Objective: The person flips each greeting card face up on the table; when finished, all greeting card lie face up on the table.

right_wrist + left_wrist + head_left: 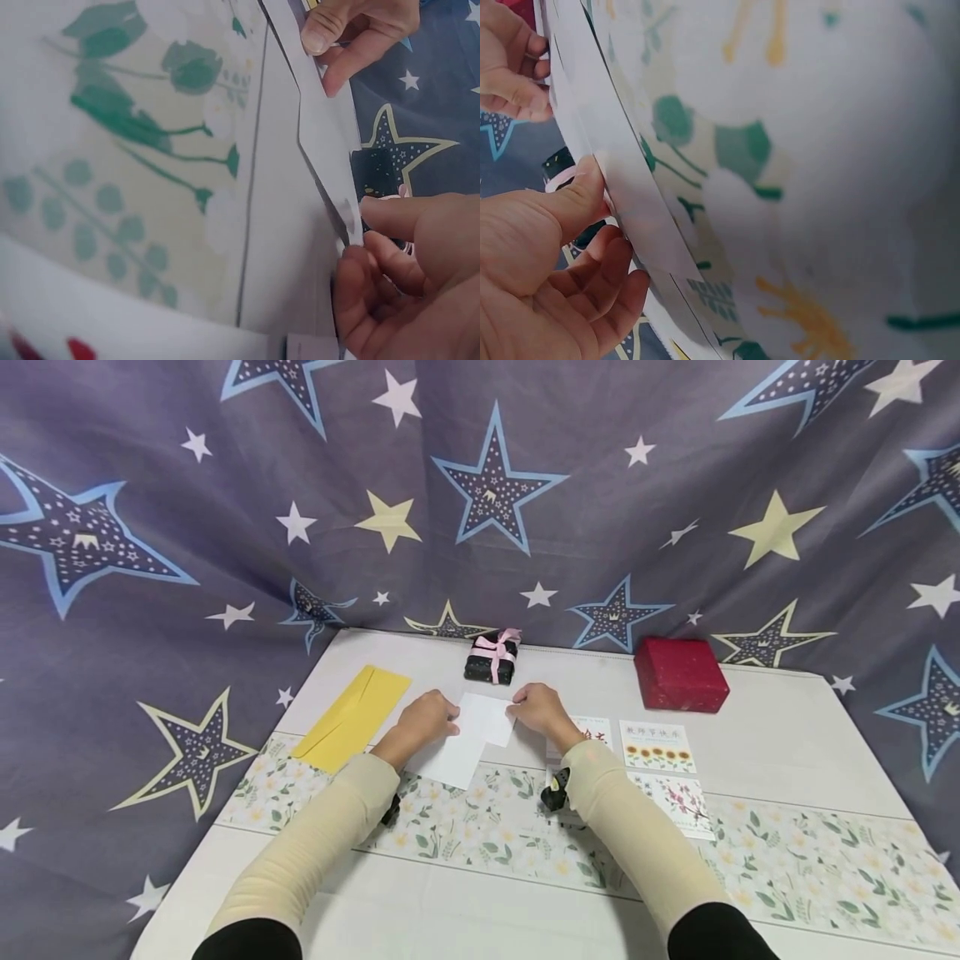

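My left hand (427, 720) pinches the left edge of white paper (448, 763) between thumb and fingers. From the other side, my right hand (542, 709) pinches the corner of a smaller white piece (494, 720) that overlaps the first. Whether these are two pieces or one folded sheet, I cannot tell. In the left wrist view the thumb of the left hand (562, 262) lies on the paper's face. The right wrist view has the right hand (409, 262) gripping a thin paper edge (330, 142). Left of the hands lies a yellow envelope (352, 717).
A black gift box with pink ribbon (492, 658) stands behind the hands, and a red box (679, 675) at the back right. Printed cards (657, 747) lie beside the right forearm. A floral strip (510, 827) crosses the white table; a starry curtain (450, 577) hangs behind.
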`<move>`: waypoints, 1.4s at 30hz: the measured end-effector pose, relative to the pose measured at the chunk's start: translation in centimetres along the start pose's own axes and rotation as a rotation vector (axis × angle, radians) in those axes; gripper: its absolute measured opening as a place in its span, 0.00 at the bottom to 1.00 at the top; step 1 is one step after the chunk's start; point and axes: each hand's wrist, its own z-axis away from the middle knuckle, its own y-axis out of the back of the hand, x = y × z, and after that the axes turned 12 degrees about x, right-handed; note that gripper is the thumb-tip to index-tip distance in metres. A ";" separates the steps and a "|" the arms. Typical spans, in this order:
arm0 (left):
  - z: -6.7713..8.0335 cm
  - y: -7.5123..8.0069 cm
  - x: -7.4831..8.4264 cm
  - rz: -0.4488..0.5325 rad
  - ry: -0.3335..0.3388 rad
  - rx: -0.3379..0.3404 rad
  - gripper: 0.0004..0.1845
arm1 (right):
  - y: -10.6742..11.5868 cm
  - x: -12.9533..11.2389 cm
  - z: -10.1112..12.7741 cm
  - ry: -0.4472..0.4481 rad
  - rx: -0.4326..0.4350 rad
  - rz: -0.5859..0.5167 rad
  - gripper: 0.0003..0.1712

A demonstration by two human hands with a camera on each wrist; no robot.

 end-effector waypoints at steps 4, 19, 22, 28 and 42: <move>0.0 0.0 0.2 0.027 0.033 -0.003 0.23 | 0.0 0.4 -0.3 -0.005 -0.009 -0.076 0.17; -0.1 -0.2 0.0 0.066 0.032 -0.005 0.25 | 0.3 1.7 -0.5 -0.066 -0.155 -0.347 0.21; -0.2 -0.2 -0.2 0.096 0.044 0.012 0.26 | 0.3 1.8 -0.5 -0.086 -0.170 -0.387 0.22; -0.7 -0.1 -0.2 0.225 0.051 0.058 0.27 | 0.8 2.1 -0.8 -0.096 -0.173 -0.455 0.22; -1.5 0.8 0.6 0.527 0.134 0.144 0.08 | 4.5 2.7 0.1 0.016 -0.101 -0.450 0.17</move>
